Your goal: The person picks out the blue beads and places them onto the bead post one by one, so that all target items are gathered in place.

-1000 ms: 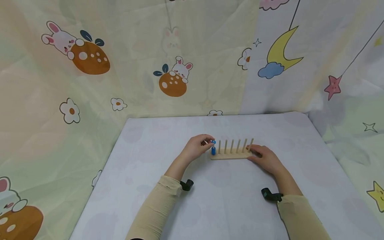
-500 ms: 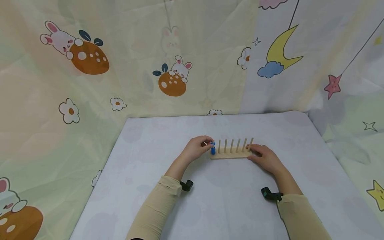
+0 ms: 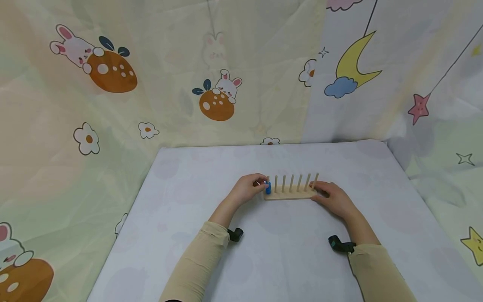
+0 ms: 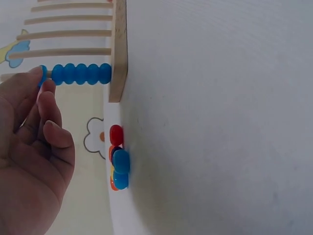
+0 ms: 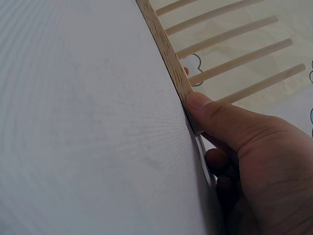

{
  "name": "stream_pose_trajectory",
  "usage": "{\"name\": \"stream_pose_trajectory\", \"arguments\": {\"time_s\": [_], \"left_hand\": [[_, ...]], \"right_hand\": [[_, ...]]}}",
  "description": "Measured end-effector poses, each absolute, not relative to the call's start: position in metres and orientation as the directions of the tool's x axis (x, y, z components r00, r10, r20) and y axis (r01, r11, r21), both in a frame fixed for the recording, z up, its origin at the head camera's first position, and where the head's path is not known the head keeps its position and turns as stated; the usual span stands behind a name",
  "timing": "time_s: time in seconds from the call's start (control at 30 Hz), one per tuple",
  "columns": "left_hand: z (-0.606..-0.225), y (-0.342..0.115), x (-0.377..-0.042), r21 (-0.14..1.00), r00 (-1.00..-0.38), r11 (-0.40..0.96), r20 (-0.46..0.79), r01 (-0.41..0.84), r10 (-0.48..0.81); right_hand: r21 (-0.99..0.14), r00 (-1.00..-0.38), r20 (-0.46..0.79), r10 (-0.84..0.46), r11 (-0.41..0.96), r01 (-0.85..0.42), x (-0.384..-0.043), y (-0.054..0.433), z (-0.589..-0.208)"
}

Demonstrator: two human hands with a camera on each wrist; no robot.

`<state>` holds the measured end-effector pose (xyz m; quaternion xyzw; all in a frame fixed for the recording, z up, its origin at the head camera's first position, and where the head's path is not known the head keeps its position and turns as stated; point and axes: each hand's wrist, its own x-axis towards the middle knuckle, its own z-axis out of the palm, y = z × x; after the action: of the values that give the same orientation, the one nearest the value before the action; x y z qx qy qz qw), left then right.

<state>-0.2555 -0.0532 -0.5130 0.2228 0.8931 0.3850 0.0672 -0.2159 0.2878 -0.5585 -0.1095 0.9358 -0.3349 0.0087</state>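
A wooden peg board (image 3: 289,196) with a row of upright pegs stands on the table. On its leftmost peg several blue beads (image 4: 80,74) are stacked down to the base. My left hand (image 3: 246,188) pinches one more blue bead (image 4: 43,73) between thumb and finger, threaded on that same peg with a short gap above the stack. At the other end, my right hand (image 3: 333,199) grips the base, its thumb on the near edge and the other fingers partly hidden behind. The remaining pegs (image 3: 292,183) carry no beads.
Loose beads, among them a red bead (image 4: 116,135) and a blue bead (image 4: 121,161), lie on the table beyond the left hand, seen in the left wrist view. A patterned cloth (image 3: 170,84) hangs behind the table (image 3: 279,251).
My left hand has moved down along the leftmost peg with the pinched blue bead, so the peg's tip now shows above it. The right hand keeps its hold on the base.
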Motion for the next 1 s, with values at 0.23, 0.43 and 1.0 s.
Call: {"name": "stream_pose_trajectory", "arguments": {"time_s": [0.23,0.43,1.0], "left_hand": [[-0.517,-0.053,-0.255,0.726,-0.898,0.607,0.033,0.323,0.438],[-0.520,-0.054,-0.255,0.729,-0.898,0.602,0.038,0.325,0.438],[-0.535,-0.092,-0.254,0.718,-0.942,0.655,0.003,0.235,0.334]], "right_hand": [[-0.630,-0.975,0.061,-0.215,0.750,-0.204,-0.216,0.288,-0.559],[-0.635,-0.975,0.062,-0.215,0.745,-0.205,-0.216,0.288,-0.559],[-0.639,-0.977,0.042,-0.209,0.746,-0.187,-0.215,0.287,-0.557]]}}
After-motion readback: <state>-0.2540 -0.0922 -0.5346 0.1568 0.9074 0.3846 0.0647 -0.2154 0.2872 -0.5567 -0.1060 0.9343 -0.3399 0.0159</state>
